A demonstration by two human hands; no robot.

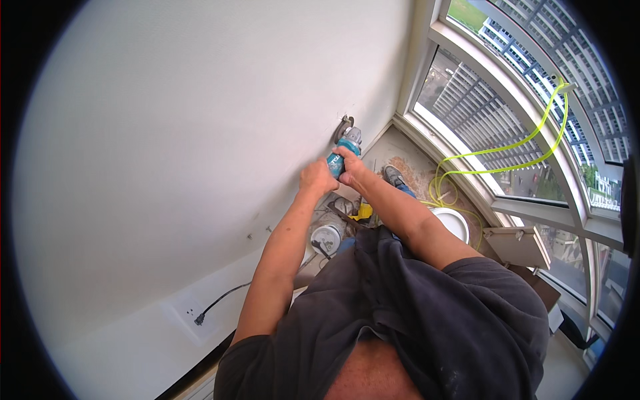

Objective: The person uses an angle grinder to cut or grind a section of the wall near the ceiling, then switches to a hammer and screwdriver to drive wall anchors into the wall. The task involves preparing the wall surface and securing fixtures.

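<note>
Both my hands grip a teal angle grinder in front of the white wall. My left hand is closed round the rear of its body. Nearer the grey head, my right hand wraps the body from the other side. The dark disc guard is right by the wall, beside a small rough spot there. Whether the disc touches the wall I cannot tell.
Below lie a white bucket, a yellow tool and a round white lid or bucket. A yellow-green cord loops from the window frame. At lower left, a black plug sits at a wall plate. Dust covers the floor near my shoe.
</note>
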